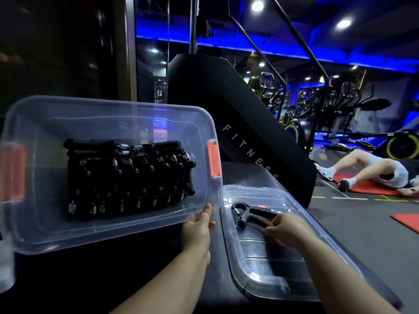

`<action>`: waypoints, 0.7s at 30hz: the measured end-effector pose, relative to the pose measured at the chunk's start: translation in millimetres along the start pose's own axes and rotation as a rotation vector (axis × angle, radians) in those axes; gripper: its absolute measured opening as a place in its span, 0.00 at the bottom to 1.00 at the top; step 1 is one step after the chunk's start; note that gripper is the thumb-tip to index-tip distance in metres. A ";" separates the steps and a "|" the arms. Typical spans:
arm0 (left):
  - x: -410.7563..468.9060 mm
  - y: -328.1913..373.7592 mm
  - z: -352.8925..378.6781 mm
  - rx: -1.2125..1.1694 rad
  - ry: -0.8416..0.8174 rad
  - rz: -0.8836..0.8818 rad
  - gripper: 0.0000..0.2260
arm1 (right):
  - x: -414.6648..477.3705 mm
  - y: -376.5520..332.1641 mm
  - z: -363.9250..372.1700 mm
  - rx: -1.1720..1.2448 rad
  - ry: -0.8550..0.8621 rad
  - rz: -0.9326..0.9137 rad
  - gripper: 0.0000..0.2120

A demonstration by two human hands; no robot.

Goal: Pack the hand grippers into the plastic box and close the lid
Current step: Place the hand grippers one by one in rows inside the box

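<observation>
Box tipped up in one hand, one loose hand gripper grasped on the lid

The clear plastic box (102,234) is tilted with its open side toward the camera, and the left hand (199,225) grasps its rim at the near right corner, thumb on the inside. A dense stack of black hand grippers (129,177) with steel springs lies packed inside the box. Orange latches (213,159) sit on both short ends of the box. Just right of the box the clear lid (272,264) lies flat on a dark surface, off the box. On the lid rests a single hand gripper (247,214), and the right hand (286,227) has its fingers curled round its handles. Beyond the box stands a black machine (226,98) lettered FITNESS; far right of the box a person (374,171) lies on a red mat (367,189)
</observation>
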State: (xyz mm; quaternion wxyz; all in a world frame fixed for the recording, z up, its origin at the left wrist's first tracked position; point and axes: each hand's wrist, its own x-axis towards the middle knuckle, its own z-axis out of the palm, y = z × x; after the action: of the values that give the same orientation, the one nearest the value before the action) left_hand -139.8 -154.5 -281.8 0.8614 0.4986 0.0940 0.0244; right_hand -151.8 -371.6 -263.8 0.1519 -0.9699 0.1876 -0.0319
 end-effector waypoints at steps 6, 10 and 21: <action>-7.4 9.3 -5.1 -0.012 -0.026 -0.075 0.09 | -34.4 -7.2 -2.6 -0.058 -0.020 -0.004 0.14; -10.2 19.4 -14.8 -0.048 0.002 -0.078 0.10 | -41.6 -12.3 12.5 -0.037 0.165 0.073 0.30; -15.9 45.0 -37.1 -0.038 -0.068 -0.177 0.12 | -41.0 -32.1 17.7 -0.173 0.095 0.064 0.34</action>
State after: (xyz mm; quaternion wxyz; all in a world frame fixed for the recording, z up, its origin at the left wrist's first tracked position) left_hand -160.1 -102.4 -258.8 0.8722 0.4723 0.1078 -0.0670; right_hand -176.4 -322.9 -271.1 0.0593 -0.9703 0.2276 -0.0568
